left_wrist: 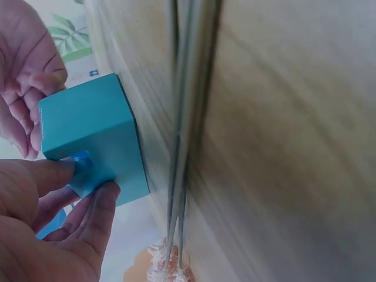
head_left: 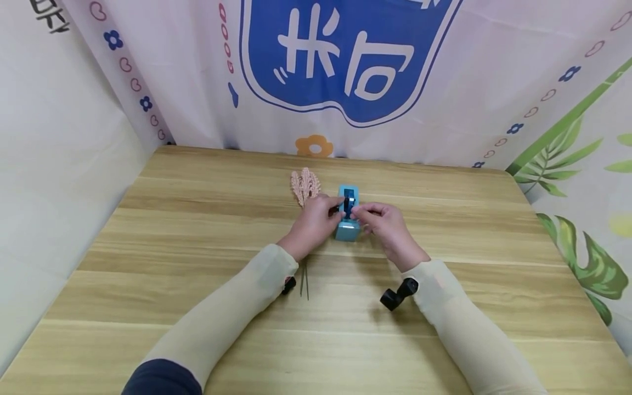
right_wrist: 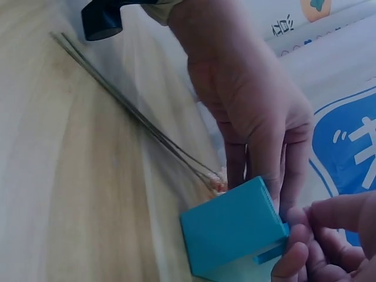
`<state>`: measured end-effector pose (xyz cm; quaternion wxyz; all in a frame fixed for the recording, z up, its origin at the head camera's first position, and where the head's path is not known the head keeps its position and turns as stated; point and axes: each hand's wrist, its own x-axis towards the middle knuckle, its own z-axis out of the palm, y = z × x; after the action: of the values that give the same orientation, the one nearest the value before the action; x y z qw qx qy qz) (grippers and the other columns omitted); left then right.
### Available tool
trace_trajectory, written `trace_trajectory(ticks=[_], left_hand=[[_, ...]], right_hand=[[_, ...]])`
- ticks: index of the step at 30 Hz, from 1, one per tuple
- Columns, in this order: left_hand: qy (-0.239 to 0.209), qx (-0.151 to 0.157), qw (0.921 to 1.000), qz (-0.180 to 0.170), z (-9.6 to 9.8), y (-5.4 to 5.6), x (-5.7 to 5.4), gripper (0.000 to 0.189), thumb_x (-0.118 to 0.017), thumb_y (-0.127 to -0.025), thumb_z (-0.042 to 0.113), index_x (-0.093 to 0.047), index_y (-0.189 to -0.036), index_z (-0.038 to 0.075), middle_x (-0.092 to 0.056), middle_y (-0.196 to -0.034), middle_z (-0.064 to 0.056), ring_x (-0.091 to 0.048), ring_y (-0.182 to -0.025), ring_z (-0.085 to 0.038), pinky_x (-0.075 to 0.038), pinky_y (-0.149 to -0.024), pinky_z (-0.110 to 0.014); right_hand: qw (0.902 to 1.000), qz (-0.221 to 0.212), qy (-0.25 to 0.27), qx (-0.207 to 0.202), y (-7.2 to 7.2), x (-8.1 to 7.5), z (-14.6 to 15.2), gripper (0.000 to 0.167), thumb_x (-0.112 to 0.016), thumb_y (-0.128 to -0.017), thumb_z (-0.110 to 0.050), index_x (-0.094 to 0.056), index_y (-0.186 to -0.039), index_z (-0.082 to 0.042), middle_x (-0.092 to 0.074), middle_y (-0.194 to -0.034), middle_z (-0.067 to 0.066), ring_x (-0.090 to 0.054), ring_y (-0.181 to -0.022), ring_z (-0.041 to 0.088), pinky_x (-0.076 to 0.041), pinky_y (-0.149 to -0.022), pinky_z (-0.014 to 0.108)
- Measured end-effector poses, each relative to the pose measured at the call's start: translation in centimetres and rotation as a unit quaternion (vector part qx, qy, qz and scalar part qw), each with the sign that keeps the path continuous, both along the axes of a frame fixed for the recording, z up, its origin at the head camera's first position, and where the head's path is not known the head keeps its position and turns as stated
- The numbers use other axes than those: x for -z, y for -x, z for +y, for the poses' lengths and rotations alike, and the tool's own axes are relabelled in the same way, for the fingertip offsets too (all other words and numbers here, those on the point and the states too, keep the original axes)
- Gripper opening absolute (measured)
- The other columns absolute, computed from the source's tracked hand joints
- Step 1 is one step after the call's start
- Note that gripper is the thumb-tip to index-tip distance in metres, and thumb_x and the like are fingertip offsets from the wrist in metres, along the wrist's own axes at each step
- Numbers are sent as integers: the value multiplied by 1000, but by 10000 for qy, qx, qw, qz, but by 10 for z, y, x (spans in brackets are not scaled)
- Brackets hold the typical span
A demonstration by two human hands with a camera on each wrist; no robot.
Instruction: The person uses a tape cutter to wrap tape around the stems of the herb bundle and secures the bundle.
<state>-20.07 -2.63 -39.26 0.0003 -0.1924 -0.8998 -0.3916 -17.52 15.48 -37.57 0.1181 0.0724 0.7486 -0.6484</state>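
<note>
A teal tape dispenser [head_left: 348, 231] stands on the wooden table, with a blue roll core [head_left: 350, 198] in its top slot. My left hand [head_left: 316, 219] holds its left side; in the left wrist view, the thumb and fingers [left_wrist: 107, 197] bend around the blue hub on the side wall. From the right, my right hand [head_left: 387, 225] reaches over the slot, thumb and forefinger tips pinched together by the roll at what looks like the clear tape's end. The tape itself is hard to make out. Beneath the left wrist lie pink flowers [head_left: 305, 184] on thin stems [right_wrist: 141, 117].
The wooden table [head_left: 321, 351] stretches around both arms. Behind it hangs a printed cloth [head_left: 197, 82] with a blue emblem. Black wrist-worn devices [head_left: 395, 296] hang from the sleeves, close above the tabletop.
</note>
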Motion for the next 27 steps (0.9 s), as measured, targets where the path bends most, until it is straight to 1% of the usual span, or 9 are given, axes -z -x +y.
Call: trace_trajectory(ticks=[5, 8, 14, 21, 24, 27], left_hand=[[-188, -91, 9998, 0, 1, -1, 2, 37, -71, -100, 10, -67, -136, 1, -74, -122, -19, -70, -104, -23, -62, -88, -34], [-201, -126, 9997, 54, 2, -1, 2, 37, -71, -100, 10, -67, -136, 1, -75, -121, -19, -71, -103, -24, -62, -87, -34], [-139, -152, 9997, 100, 4, -4, 0, 38, -71, -100, 9, -67, -136, 1, -75, -118, -19, -70, -97, -22, -61, -82, -32], [-63, -196, 9998, 50, 5, -5, -1, 39, -70, -100, 10, -66, -138, 3, -74, -117, -18, -63, -86, -19, -55, -71, -27], [-44, -209, 9998, 3, 5, -6, -1, 40, -70, -100, 11, -65, -139, 3, -74, -117, -17, -62, -85, -19, -54, -70, -26], [-36, -231, 9997, -2, 4, -6, -1, 39, -70, -101, 11, -66, -139, 3, -74, -117, -17, -62, -85, -19, -54, -70, -26]], right_hand=[[10000, 3, 18, -41, 1, -5, -1, 30, -68, -103, -19, -71, -121, 5, -73, -85, -9, -66, -81, 5, -57, -74, 23], [9999, 18, 99, -14, 0, -7, -2, 30, -67, -103, -16, -70, -121, 7, -74, -83, -8, -68, -77, 5, -57, -71, 21], [9999, 40, 113, 16, -2, -8, -1, 28, -66, -103, -12, -68, -120, 11, -74, -79, -8, -66, -71, 3, -57, -68, 19], [9997, -30, 227, 23, -6, -8, -1, 27, -66, -103, -11, -67, -119, 11, -73, -80, -7, -66, -71, 3, -58, -69, 19], [9996, -134, 264, 29, -9, -8, -1, 29, -66, -103, -12, -68, -121, 10, -74, -80, -6, -68, -71, 4, -60, -71, 21], [9990, -157, 411, -47, -14, -6, -3, 30, -66, -103, -11, -66, -122, 13, -74, -79, -6, -69, -72, 5, -61, -72, 22]])
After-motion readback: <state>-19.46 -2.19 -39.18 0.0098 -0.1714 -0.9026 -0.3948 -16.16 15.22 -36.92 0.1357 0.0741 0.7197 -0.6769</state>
